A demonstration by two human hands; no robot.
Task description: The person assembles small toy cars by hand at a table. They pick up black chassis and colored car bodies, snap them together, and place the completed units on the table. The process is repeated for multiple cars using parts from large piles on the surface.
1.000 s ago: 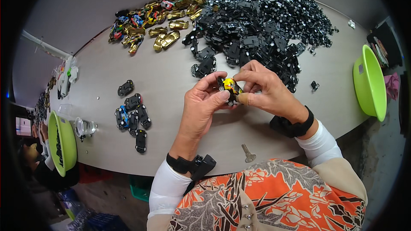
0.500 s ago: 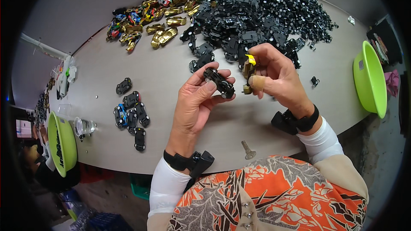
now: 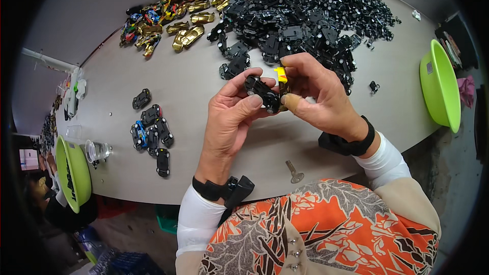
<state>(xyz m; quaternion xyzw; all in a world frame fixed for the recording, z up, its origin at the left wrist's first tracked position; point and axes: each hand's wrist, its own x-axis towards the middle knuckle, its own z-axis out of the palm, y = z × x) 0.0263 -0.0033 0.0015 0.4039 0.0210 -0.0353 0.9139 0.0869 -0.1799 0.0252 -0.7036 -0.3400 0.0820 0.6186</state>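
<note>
Between the thumb and fingers of my left hand (image 3: 229,107) is a black toy car chassis (image 3: 262,93) with wheels. Closed on a yellow and gold toy car body (image 3: 282,77), my right hand (image 3: 323,94) keeps it upright right beside the chassis. The two parts meet or nearly meet; my fingers hide the exact contact. A tan bandage covers part of my right thumb. Beyond my hands lies a big heap of black chassis parts (image 3: 293,33). Several toy cars (image 3: 152,132) are grouped on the table to the left.
Gold and coloured car bodies (image 3: 191,35) are piled at the back left. Green basins stand at the left (image 3: 74,173) and right (image 3: 440,86). A clear cup (image 3: 97,150) sits by the left basin. Near the front edge lies a small metal key-like piece (image 3: 294,172).
My right hand has moved left, bringing the yellow and gold car body up against or close to the chassis. My left hand keeps its hold with little movement.
</note>
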